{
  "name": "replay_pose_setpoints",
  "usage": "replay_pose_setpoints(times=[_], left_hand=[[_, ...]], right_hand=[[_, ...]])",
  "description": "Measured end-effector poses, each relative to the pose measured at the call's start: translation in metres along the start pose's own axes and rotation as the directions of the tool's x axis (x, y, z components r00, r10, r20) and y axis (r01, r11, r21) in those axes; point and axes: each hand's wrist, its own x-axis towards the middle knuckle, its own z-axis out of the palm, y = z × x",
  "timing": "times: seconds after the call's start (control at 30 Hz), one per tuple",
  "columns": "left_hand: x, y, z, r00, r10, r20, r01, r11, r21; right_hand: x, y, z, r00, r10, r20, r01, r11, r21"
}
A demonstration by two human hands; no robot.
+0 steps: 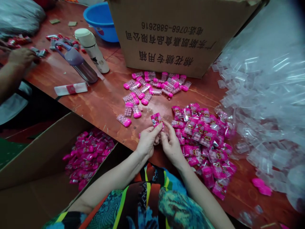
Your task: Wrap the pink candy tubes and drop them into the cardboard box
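While both hands meet just above the table (pixel 102 101)'s near edge, one pink packet (pixel 156 119) stands up between their fingertips. The left hand (pixel 148 140) pinches it near its lower end, and the right hand (pixel 170 142) closes finger and thumb on the lower right side; the curled fingers beneath are partly hidden. So this piece looks part-way through handling, not set down.

Beyond the hands lie loose bottles (pixel 128 109), filled with pink balls, capped and without printed film; these seem not yet wrapped. Beside the right forearm is a large heap (pixel 200 133) of pieces in printed pink film, and the open box (pixel 30 187) below the table on the left holds another. The boxed heap (pixel 89 156) is probably the finished share, though whether the table heap is done or waiting cannot be told. Many pieces remain on the table, so the work appears well under way but incomplete.
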Motion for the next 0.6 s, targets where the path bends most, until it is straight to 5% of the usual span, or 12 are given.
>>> replay_pose_setpoints(times=[0.17, 0.6], left_hand=[[0.001, 0.007, -0.005, 0.974, -0.065, 0.219, 0.078, 0.996, -0.050], [0.009, 0.003, -0.008, 0.960, -0.158, 0.231, 0.162, 0.987, 0.000]], right_hand=[[0.002, -0.004, -0.002, 0.982, 0.169, 0.088, -0.189, 0.912, 0.364], [-0.001, 0.001, -0.007, 0.996, 0.076, 0.045, -0.085, 0.964, 0.252]])
